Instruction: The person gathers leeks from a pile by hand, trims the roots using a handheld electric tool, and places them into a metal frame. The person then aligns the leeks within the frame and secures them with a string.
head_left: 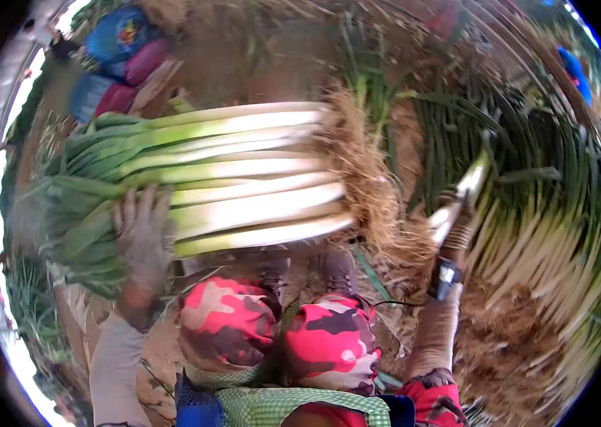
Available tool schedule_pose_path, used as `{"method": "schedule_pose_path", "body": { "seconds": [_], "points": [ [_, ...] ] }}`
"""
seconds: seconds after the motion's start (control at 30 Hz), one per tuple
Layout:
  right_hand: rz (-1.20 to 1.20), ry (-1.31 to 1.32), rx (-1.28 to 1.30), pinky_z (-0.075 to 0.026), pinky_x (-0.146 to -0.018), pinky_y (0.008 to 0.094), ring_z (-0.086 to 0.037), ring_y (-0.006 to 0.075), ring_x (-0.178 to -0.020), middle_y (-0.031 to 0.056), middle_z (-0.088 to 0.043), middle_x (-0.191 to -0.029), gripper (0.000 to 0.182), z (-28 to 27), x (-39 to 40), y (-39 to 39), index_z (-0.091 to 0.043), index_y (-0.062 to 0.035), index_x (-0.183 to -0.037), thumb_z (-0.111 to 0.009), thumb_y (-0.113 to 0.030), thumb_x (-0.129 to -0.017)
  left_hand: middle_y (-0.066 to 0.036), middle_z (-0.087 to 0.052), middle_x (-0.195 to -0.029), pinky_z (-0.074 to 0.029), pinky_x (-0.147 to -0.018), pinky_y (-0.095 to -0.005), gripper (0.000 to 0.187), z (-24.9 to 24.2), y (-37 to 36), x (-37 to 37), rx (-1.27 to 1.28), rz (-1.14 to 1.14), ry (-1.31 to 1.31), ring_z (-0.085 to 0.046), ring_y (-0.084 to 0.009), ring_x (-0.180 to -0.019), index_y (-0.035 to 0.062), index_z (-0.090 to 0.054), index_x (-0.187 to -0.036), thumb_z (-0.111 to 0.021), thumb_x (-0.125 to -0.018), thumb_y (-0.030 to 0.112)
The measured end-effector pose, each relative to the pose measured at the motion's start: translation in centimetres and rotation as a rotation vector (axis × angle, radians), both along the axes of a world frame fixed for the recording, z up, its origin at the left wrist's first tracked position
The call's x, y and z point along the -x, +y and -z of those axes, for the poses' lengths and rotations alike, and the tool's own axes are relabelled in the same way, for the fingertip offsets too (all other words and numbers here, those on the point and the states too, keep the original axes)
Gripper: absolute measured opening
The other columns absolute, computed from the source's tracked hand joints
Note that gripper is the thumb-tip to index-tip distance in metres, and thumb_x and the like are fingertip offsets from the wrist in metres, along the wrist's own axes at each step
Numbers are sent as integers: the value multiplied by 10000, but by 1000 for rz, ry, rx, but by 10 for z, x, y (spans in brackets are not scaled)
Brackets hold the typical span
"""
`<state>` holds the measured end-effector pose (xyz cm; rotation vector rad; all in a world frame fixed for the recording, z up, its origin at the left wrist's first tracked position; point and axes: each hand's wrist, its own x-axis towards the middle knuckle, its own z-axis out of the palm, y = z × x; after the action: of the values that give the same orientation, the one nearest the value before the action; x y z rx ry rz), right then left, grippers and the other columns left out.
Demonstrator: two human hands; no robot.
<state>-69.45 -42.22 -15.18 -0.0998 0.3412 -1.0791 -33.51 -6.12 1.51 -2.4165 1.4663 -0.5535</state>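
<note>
A row of thick green onions (243,171) lies side by side in front of me, white stalks and brown roots (368,178) to the right, green leaves to the left. My left hand (144,228), in a dirty pale glove, rests flat over the near stalks where they turn green, fingers stretched out. To the right, my right hand (459,220) has its fingers wrapped round a single green onion (472,178). Its white end sticks out on the left of the hand. A watch (445,276) sits on that wrist. What supports the row is mostly hidden.
A large heap of thinner green onions (542,213) covers the right side, leaves pointing away. Blue and dark red bundles (119,64) stand at the far left. My knees (229,320) in pink camouflage cloth are close below the row. Loose leaves and soil cover the ground.
</note>
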Motion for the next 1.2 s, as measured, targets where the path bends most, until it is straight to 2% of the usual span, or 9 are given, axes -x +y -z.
{"method": "schedule_pose_path", "body": {
  "seconds": [0.17, 0.23, 0.47, 0.5, 0.67, 0.83, 0.93, 1.03, 1.2],
  "points": [
    [-245, -201, 338, -409, -626, 231, -434, 84, -682, 33, -457, -779, 185, -175, -63, 41, -412, -6, -1040, -531, -92, -927, -141, -496, -1265, -225, -1053, -545, 414, -9, -7, 7, 76, 58, 85, -401, -384, -1197, 154, -534, -1275, -459, -896, 302],
    [-60, 152, 561, -414, -605, 209, -436, 61, -686, 44, -499, -801, 227, -215, -99, 77, -424, 1, -1080, -546, -101, -918, -147, -510, -1232, -236, -1047, -540, 414, -7, -6, 7, 105, 65, 92, -418, -389, -1173, 153, -541, -1264, -473, -888, 315],
    [-179, 769, 1598, -506, -633, 293, -554, 123, -723, 65, -557, -903, 638, -224, -191, 119, -256, -40, -1377, -595, 16, -839, -152, -523, -1208, -264, -1016, -532, 407, -6, -1, 4, 183, 102, 143, -438, -392, -1153, 136, -568, -1226, -522, -862, 312],
    [-362, 938, 1644, -503, -700, 409, -597, 255, -763, 154, -564, -848, 783, -225, -199, 114, -128, 4, -1448, -604, -57, -830, -153, -524, -1207, -264, -1016, -529, 406, -6, -1, 4, 185, 99, 152, -438, -392, -1154, 136, -569, -1224, -522, -862, 313],
    [-289, 1271, 2558, -480, -736, 459, -593, 340, -815, 184, -575, -890, 669, -146, -236, 88, -345, -123, -1400, -628, -320, -826, -124, -557, -1129, -285, -996, -534, 386, -7, 0, 2, 183, 87, 219, -479, -346, -1087, 123, -580, -1187, -515, -867, 327],
    [76, 1187, 2301, -442, -690, 454, -540, 328, -846, 185, -543, -926, 507, -76, -234, 99, -455, -135, -1313, -567, -331, -859, -119, -593, -967, -373, -896, -495, 312, -3, 2, 1, 265, 168, 203, -539, -333, -915, 100, -610, -1099, -556, -836, 259],
    [-187, 1497, 2244, -391, -800, 536, -507, 349, -961, 211, -528, -1029, 571, -78, -237, 113, -401, -172, -1379, -493, -419, -872, -155, -647, -1064, -406, -941, -465, 231, 14, 23, -24, 521, 364, 248, -580, -352, -1026, 25, -661, -1052, -595, -858, 131],
    [-237, 1513, 2080, -293, -928, 624, -486, 387, -1062, 209, -531, -1095, 614, -87, -229, 119, -387, -180, -1388, -496, -472, -860, -142, -496, -1325, -274, -1051, -478, 398, -18, -4, -23, 273, 222, -102, -403, -315, -1273, 44, -569, -1229, -461, -935, 289],
    [2, 1125, 1637, -413, -923, 476, -534, 366, -1058, 202, -571, -1097, 472, -109, -167, 90, -555, -77, -1188, -668, -185, -743, -80, -390, -1431, -210, -1080, -441, 439, 7, 9, -58, -97, -35, -105, -312, -268, -1337, 115, -410, -1383, -366, -975, 273]
  ]
}}
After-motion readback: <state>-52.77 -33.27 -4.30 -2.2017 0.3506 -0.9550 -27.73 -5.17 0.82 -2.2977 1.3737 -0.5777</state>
